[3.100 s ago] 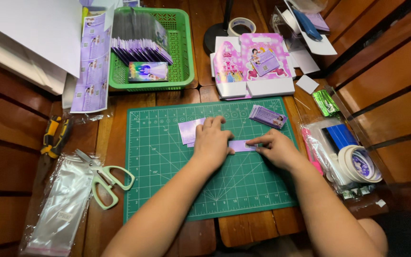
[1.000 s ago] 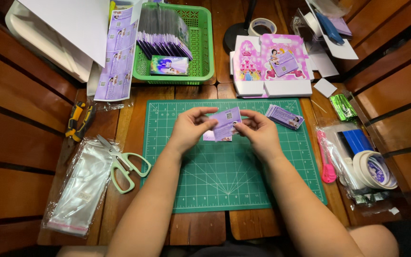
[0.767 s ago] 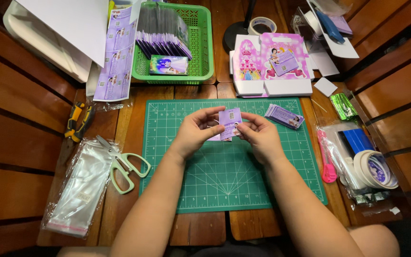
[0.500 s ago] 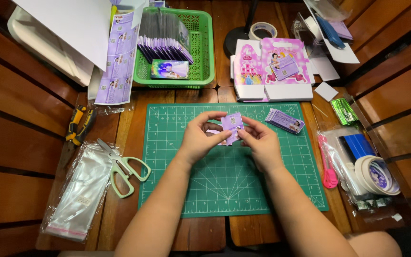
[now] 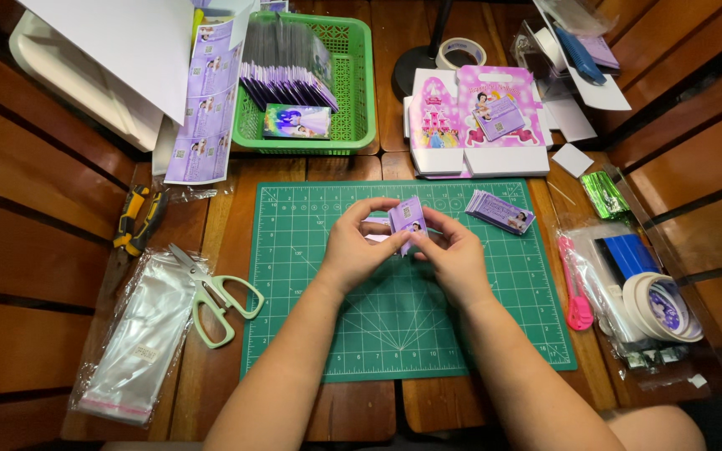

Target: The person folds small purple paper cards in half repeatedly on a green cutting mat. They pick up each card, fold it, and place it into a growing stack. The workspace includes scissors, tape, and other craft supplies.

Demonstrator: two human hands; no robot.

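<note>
step: folding small purple printed paper card (image 5: 408, 220) | place: above far middle of green cutting mat (image 5: 394, 334) | left hand (image 5: 356, 249) pinching its left edge | right hand (image 5: 453, 255) pinching right edge | advice: align edges squarely, crease with thumbs

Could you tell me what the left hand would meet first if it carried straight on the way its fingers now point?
The left hand points up and to the right, and its fingers already touch the small purple card. Past that, probably the pink printed box lying beyond the green cutting mat, though height above the table is unclear.
</note>
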